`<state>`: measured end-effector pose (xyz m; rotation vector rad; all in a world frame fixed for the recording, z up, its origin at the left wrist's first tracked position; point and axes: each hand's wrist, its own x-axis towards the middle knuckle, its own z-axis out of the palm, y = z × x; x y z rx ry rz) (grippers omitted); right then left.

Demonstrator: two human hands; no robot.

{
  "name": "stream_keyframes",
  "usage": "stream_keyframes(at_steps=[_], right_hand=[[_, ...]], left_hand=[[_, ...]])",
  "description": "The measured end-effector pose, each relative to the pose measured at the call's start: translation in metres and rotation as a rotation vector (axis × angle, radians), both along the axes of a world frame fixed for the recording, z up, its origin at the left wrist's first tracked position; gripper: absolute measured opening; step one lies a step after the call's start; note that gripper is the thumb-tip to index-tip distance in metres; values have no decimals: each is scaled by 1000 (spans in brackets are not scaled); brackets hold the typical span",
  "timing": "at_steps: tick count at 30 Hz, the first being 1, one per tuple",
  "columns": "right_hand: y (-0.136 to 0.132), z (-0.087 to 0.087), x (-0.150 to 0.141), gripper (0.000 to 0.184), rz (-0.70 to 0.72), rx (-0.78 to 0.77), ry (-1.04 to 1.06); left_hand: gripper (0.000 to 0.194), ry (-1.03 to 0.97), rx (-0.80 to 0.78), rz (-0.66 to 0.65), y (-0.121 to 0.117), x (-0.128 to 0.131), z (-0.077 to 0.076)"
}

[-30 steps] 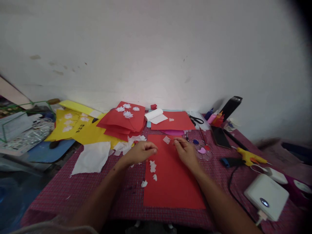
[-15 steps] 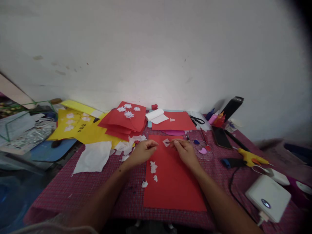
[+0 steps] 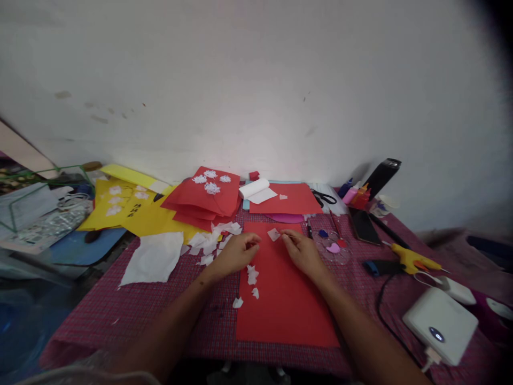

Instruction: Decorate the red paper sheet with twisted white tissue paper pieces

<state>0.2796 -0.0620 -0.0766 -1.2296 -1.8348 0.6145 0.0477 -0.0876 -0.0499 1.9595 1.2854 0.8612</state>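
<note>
A red paper sheet (image 3: 290, 299) lies in front of me on the checked cloth. Above its far part, my right hand (image 3: 300, 250) pinches a thin brownish stick, mostly hidden by the fingers. The fingertips sit at the right corner of a small white paper square (image 3: 273, 234); whether they touch it I cannot tell. My left hand (image 3: 237, 252) hovers over the sheet's left edge, fingers curled in with nothing visible between them. Torn white paper scraps (image 3: 252, 275) lie on the sheet near that hand, and a loose scrap (image 3: 238, 303) rests just off its left edge.
Left of the sheet lie more white scraps (image 3: 210, 241) and a larger white paper (image 3: 153, 259). Folded red paper (image 3: 196, 195) with white flowers stands behind. To the right are a clear palette (image 3: 339, 258), a phone (image 3: 364, 226), a yellow glue gun (image 3: 412, 260) and a white power bank (image 3: 441, 325).
The stick's tip, over the white square before, has drawn back into my right fingers, which sit slightly lower. My left hand has shifted a little down and right.
</note>
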Motion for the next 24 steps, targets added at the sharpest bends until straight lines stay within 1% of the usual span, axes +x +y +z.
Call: stream_keyframes(at_steps=[3, 5, 7, 10, 14, 17, 20, 22, 24], right_hand=[[0, 4, -1, 30, 13, -15, 40], [-1, 8, -1, 35, -3, -2, 99], [-2, 10, -1, 35, -14, 7, 124], [-5, 10, -2, 31, -10, -14, 80], [-8, 10, -5, 30, 44, -57, 5], [-9, 13, -7, 35, 93, -58, 61], [-8, 14, -8, 38, 49, -39, 156], [-8, 13, -7, 36, 15, -20, 159], [-8, 10, -6, 31, 15, -13, 153]], left_hand=[[31, 33, -9, -37, -2, 0, 2], [33, 49, -6, -59, -3, 0, 1], [35, 62, 2, -63, -3, 0, 0], [36, 68, 19, -57, -3, 0, -1], [35, 96, 40, -66, -2, -1, -2], [36, 101, 36, -79, -3, 0, -1], [39, 88, 35, -92, -3, 0, 0], [39, 93, 48, -88, -3, 1, 0], [36, 113, 71, -81, -3, 1, 0]])
